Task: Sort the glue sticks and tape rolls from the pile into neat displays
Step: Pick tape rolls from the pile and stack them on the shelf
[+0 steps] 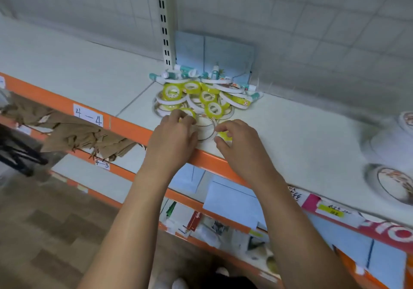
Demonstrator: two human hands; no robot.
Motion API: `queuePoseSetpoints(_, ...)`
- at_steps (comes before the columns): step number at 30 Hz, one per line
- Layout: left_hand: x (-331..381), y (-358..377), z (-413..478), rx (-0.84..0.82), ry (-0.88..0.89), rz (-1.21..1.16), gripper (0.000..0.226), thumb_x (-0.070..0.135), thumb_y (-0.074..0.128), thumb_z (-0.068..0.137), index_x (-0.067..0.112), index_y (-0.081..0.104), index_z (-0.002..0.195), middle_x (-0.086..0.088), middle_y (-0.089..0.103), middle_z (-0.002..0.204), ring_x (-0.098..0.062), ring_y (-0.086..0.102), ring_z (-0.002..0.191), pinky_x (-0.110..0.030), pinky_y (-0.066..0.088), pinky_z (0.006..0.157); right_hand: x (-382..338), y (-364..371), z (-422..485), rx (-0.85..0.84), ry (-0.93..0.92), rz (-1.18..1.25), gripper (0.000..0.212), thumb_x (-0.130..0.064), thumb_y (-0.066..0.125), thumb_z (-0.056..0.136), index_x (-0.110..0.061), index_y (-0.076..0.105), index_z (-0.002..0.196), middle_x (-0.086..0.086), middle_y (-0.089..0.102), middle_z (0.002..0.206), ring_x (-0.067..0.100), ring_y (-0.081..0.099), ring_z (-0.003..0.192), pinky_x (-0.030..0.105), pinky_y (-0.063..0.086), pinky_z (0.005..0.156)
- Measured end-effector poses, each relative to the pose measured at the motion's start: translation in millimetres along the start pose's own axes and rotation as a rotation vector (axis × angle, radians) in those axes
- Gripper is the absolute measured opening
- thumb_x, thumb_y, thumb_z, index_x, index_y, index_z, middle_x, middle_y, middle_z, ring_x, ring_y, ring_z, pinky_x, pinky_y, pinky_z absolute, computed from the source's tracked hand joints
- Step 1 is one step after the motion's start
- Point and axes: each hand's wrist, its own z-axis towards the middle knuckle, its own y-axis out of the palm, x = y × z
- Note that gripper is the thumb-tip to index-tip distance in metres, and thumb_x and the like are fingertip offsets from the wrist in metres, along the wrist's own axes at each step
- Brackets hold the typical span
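Note:
A pile of tape rolls [201,97], yellow-green small ones and wide white flat ones, lies on the white shelf [89,74] by the upright post. Teal-and-white glue sticks [178,73] lie at the back of the pile. My left hand [176,132] is at the pile's front edge, fingers curled round a small yellow tape roll [187,111]. My right hand [237,139] pinches another yellow tape roll [224,135] beside a wide white tape roll [205,128] that lies flat between both hands.
Light blue boxes [214,51] stand behind the pile against the tiled wall. Large white tape rolls [395,183] lie at the shelf's right end. The orange shelf edge [125,125] carries a "4-4" label [88,114]. Lower shelves hold brown paper [73,132] and mixed stationery.

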Motion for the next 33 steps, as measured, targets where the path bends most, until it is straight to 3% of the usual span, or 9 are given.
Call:
queuePoseSetpoints(7,-11,15,31,-0.040,0.027,0.031,0.046,0.009,0.056,0.086,0.016,0.057,0.131,-0.011,0.050,0.134,-0.035,0.043,0.120,-0.042,0.042,0.095,5,0,30,0.023,0.016,-0.011,0.028,-0.021,0.061,0.093,-0.017,0.063,0.120,0.001,0.056,0.118,0.018,0.056,0.104,0.030,0.045,0.089)
queuePoseSetpoints(11,-18,15,42,-0.008,-0.013,-0.075,0.041,0.001,0.060,0.082,0.015,0.065,0.121,-0.010,0.056,0.123,-0.033,0.046,0.114,-0.042,0.045,0.088,5,4,50,0.016,0.000,-0.019,0.030,-0.022,0.062,0.092,-0.018,0.062,0.122,0.002,0.053,0.124,0.019,0.052,0.114,0.026,0.040,0.095)
queuePoseSetpoints(16,-23,13,48,-0.014,-0.015,-0.143,0.037,0.004,0.064,0.082,0.013,0.065,0.118,-0.012,0.058,0.122,-0.033,0.050,0.113,-0.038,0.048,0.081,3,11,70,-0.006,0.007,-0.055,0.036,-0.024,0.063,0.091,-0.019,0.058,0.127,0.002,0.051,0.127,0.021,0.049,0.118,0.028,0.038,0.096)
queuePoseSetpoints(20,-28,16,49,-0.015,0.005,-0.142,0.039,0.004,0.066,0.080,0.016,0.067,0.117,-0.011,0.059,0.122,-0.035,0.049,0.113,-0.040,0.047,0.086,4,16,75,0.012,0.019,-0.089,0.040,-0.027,0.065,0.090,-0.020,0.056,0.129,0.002,0.051,0.129,0.023,0.049,0.118,0.032,0.041,0.100)
queuePoseSetpoints(26,-36,8,56,-0.088,0.079,-0.209,0.036,0.005,0.068,0.078,0.018,0.069,0.111,-0.009,0.063,0.112,-0.028,0.059,0.100,-0.031,0.044,0.075,1,26,79,0.056,0.068,-0.093,0.041,-0.027,0.067,0.088,-0.019,0.057,0.127,0.005,0.052,0.127,0.025,0.051,0.116,0.032,0.041,0.098)
queuePoseSetpoints(33,-40,-6,60,-0.045,0.173,-0.274,0.051,0.019,0.074,0.079,0.018,0.058,0.127,-0.006,0.057,0.123,-0.025,0.056,0.109,-0.027,0.041,0.085,-13,29,78,0.112,0.110,-0.028,0.036,-0.018,0.070,0.084,-0.013,0.062,0.119,0.008,0.058,0.118,0.022,0.056,0.108,0.025,0.041,0.092)
